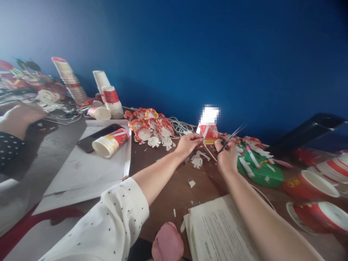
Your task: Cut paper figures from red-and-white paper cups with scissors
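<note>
My left hand pinches the lower left edge of a red and yellow paper cup piece at the middle of the table. My right hand is closed on a pair of dark-handled scissors, whose blades point up and to the right, beside the cup piece. Whether the right fingertips also touch the cup piece I cannot tell. Below the hands lies a white paper cut-out, with small paper scraps nearer to me.
Red and white paper cut-outs are heaped left of my hands. A green round sheet and paper cups lie right. Left are a white box lid, a phone, stacked cups and another person's hand. Printed papers lie in front.
</note>
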Motion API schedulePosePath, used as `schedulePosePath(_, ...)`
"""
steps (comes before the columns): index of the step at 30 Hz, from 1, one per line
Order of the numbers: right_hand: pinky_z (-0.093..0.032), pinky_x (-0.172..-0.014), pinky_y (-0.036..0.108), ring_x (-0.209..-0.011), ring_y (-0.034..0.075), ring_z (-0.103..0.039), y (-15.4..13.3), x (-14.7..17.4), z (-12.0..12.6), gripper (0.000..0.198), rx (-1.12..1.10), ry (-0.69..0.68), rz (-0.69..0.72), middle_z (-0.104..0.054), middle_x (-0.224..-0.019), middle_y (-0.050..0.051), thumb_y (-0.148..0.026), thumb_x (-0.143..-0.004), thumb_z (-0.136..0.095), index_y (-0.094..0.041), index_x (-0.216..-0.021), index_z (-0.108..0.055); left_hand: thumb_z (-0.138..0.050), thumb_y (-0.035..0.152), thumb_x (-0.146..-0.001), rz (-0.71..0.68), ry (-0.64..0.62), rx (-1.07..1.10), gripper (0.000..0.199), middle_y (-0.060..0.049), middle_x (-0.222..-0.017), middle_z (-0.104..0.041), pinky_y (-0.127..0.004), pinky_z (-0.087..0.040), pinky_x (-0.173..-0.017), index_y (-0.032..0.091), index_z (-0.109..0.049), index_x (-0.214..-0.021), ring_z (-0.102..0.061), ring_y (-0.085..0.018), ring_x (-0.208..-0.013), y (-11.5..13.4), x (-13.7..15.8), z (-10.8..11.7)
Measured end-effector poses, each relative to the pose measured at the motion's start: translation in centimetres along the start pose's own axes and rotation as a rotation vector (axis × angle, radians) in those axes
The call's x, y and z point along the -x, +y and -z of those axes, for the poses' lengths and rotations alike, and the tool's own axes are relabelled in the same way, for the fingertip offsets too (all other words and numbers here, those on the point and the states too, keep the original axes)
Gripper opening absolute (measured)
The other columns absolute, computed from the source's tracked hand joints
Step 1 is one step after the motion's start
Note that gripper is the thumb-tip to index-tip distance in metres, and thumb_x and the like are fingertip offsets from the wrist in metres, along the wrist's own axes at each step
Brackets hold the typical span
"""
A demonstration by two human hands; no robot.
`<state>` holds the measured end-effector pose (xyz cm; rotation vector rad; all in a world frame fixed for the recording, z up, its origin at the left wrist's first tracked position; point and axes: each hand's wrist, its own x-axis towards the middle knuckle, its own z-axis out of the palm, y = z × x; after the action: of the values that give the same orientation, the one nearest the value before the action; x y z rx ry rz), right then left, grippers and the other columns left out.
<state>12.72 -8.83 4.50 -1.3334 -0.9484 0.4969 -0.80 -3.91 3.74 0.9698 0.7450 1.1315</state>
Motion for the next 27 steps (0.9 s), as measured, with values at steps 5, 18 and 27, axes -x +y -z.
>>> schedulePosePath(5, -0.042, -0.051, 0.025, -0.056, 0.012, -0.052, 0.2, -0.2, 0.1, 0.041, -0.005, -0.03, -0.009, -0.06, -0.07, -0.001, -0.038, -0.071, -0.071, -0.016, -0.105, -0.063, -0.076, 0.017, -0.07, -0.051, -0.032, -0.042, 0.016, -0.004, -0.08, -0.071, -0.022, -0.052, -0.063, 0.014, -0.072, -0.086, -0.062, -0.01, -0.064, 0.3, 0.4, 0.1)
schedulePosePath(18, -0.044, -0.05, 0.027, -0.058, 0.015, -0.058, 0.3, 0.6, 0.1, 0.049, -0.006, -0.138, -0.113, -0.067, -0.076, 0.002, -0.054, -0.07, -0.073, -0.019, -0.101, -0.062, -0.076, 0.01, -0.07, -0.021, 0.092, 0.237, 0.019, -0.005, -0.08, -0.07, -0.029, -0.055, -0.077, 0.011, -0.069, -0.088, -0.064, -0.009, -0.063, 0.9, 0.1, 0.0)
schedulePosePath(27, -0.047, -0.051, 0.03, -0.052, 0.019, -0.062, 0.4, 1.7, -0.6, 0.044, 0.062, -0.483, -0.173, -0.068, -0.062, 0.0, -0.052, -0.06, -0.081, -0.021, -0.084, -0.059, -0.073, 0.005, -0.071, -0.123, 0.191, 0.394, 0.021, -0.001, -0.078, -0.068, -0.027, -0.054, -0.086, 0.011, -0.066, -0.09, -0.065, -0.008, -0.071, 1.3, -0.8, 0.7)
